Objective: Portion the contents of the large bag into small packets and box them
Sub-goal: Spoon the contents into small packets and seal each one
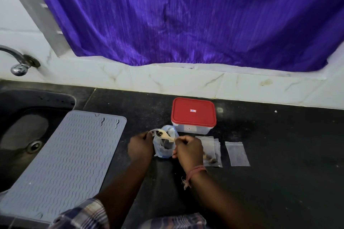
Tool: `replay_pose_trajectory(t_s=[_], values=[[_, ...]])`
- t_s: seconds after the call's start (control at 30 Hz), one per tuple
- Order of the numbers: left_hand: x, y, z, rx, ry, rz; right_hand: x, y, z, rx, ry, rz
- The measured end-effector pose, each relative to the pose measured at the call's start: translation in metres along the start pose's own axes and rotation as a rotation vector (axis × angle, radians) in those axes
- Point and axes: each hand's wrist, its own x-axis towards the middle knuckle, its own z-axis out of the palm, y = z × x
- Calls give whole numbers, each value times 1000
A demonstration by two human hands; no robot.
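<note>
nearest, two forearms reach in over the dark bench [260, 182], a red thread tied round the right wrist. the left hand [140, 148] pinches the rim of the large bag [163, 149], seemingly to hold its mouth wide and keep it standing. the right hand [189, 148] grips the handle of a wooden spoon [164, 135], whose bowl sits level over the bag's opening with a few dark pieces on it, probably so nothing spills on the way out. just right of that hand lie small packets [211, 151], overlapping, with dark bits inside, and an empty packet [237, 153] lies flat a little further right, within easy reach for the next scoop. left of the hands a grey ribbed mat [61, 163] lies partly over the sink [22, 117]. behind the bag stands the box [193, 116], its red lid on, so boxing has not begun. beyond it, a purple curtain [186, 15] hangs.
</note>
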Motion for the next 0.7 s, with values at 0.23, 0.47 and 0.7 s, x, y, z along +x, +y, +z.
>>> replay_pose_trajectory(t_s=[0.23,0.47,0.7], values=[[-13,2,-2,101,-13,153,4,5,15,-305,36,-181],[-13,-2,0,-25,-105,215,-3,-1,20,-889,-249,-678],[-9,-1,0,-114,-45,71,11,15,9,-819,-144,-856]])
